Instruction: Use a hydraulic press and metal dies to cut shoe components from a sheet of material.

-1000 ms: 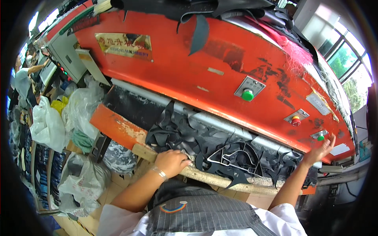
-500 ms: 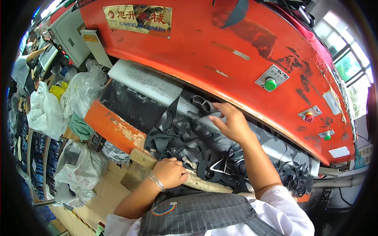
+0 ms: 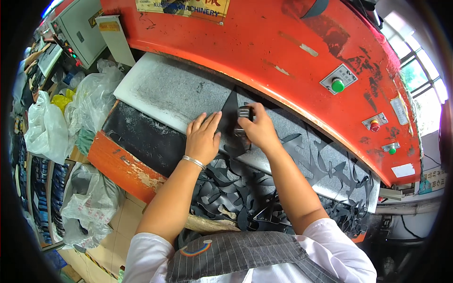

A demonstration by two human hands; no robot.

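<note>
My right hand (image 3: 259,127) is closed on a dark, shiny-edged metal cutting die (image 3: 243,113), standing over a piece of dark sheet material (image 3: 229,111) on the pale cutting board (image 3: 165,87). To its left, my left hand (image 3: 204,140) lies with outstretched fingers at the left edge of that sheet and holds nothing. A heap of dark curved offcuts (image 3: 226,186) fills the space below both hands. Within the heap lies a thin triangular metal frame (image 3: 264,214). My right hand partly hides the die's lower part.
A red press beam (image 3: 264,52) stretches across behind the board, bearing green buttons (image 3: 337,85) and a red button (image 3: 374,125). A worn orange panel (image 3: 127,165) borders the left side. Plastic bags (image 3: 89,207) stand farther left. Web-like scraps (image 3: 330,165) lie on the board's right part.
My left hand has left the wooden edge strip and moved up onto the board, its fingers now extended. My right hand has closed on the die. The scraps beneath have moved toward me.
</note>
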